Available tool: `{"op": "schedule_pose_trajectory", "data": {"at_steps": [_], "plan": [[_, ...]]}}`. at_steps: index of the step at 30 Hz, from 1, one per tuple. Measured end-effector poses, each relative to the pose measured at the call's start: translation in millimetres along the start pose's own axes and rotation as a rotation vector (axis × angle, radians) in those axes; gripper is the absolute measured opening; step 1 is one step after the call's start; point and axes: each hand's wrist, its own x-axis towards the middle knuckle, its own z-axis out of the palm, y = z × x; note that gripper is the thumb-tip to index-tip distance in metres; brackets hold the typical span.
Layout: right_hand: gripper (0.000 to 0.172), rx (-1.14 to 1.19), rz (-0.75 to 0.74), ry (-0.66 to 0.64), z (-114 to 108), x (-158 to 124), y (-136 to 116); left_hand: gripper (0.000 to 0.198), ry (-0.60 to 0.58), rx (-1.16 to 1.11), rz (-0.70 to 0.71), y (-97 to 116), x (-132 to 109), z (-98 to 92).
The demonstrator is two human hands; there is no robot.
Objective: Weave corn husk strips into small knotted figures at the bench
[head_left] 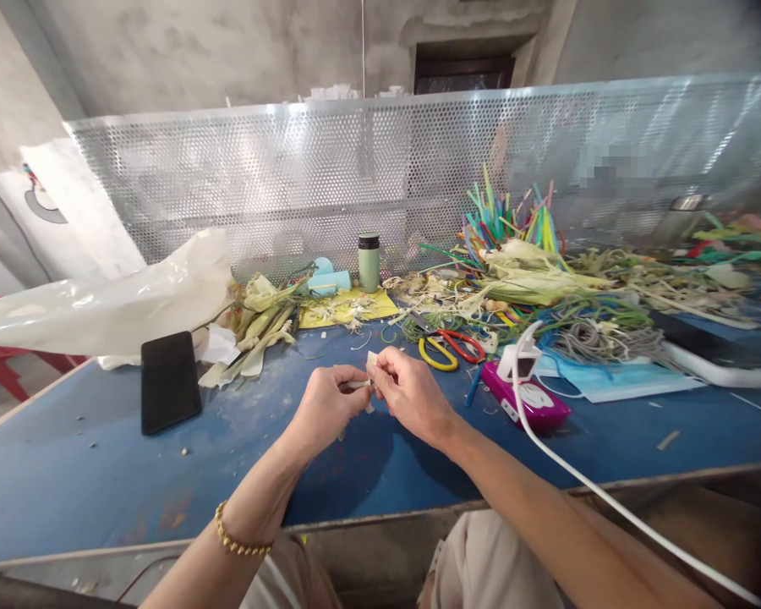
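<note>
Left hand point(325, 404) and right hand point(409, 391) meet above blue desk point(101, 474), fingers point(380, 365) pinched narrow on pale husk strip point(370, 362). Strip between both fingertips, long axis roughly upright, upper end pointing away. Scissors point(447, 348) just beyond right fingers.

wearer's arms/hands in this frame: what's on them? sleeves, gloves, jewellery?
Both forearms are bare, no sleeves in view. Left hand and right hand are ungloved, with no rings or markings visible. The left wrist carries a gold beaded bracelet. Nothing shows on the right wrist: no watch or band.
</note>
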Motion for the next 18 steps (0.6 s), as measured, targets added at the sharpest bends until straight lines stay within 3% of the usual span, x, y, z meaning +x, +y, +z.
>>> {"op": "schedule_pose_trajectory", "data": {"at_steps": [9,14,18], "plan": [[0.021,-0.015,-0.016,0.020,1.0,2.0,2.4,0.017,0.013,-0.022,-0.024,0.4,0.3,2.4],[0.024,0.215,0.061,-0.092,-0.4,4.7,4.7,0.021,0.036,-0.163,-0.001,0.1,1.1,-1.9],[0.019,0.267,0.066,-0.182,0.9,3.3,6.3,0.027,0.077,-0.231,0.023,-4.0,1.9,-4.3]]}}
